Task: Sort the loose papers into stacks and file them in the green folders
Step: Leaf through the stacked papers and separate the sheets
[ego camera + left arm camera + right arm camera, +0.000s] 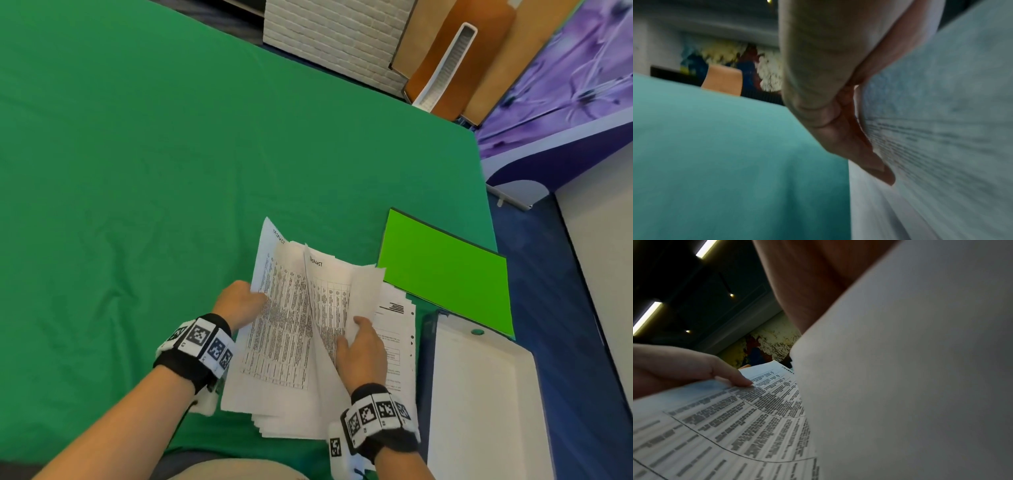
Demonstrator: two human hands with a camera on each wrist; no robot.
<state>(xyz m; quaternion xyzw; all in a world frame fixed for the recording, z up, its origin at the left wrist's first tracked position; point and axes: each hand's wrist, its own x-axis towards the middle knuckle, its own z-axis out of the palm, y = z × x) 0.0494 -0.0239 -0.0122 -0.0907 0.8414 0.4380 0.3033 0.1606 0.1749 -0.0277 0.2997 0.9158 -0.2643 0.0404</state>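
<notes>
We record the left hand [239, 301] pinching the left edge of a printed sheet [281, 322], thumb on the printed face and fingers curled beneath it; the left wrist view confirms the fingers [840, 138] closed against the paper [941, 146]. The right hand [363, 349] pinches a second sheet [363, 291] and lifts it, so that its blank underside fills most of the right wrist view [910, 369]. In that same view the left thumb [735, 378] presses on the table of text on the first sheet [735, 426].

Both sheets rise from a stack of papers [294, 421] lying on the green tabletop [137, 171], directly beneath the two grips. Just right of the right grip a further printed page [394, 342] with punched holes lies flat. Beyond it, farther from the person, a closed green folder [445, 274] lies on the tabletop, its near corner partly covered by the lifted sheet. To the right of the right wrist stands a white tray or box [479, 394]; a small green cap [477, 331] sits at its far edge. We cannot tell what the tray contains.
</notes>
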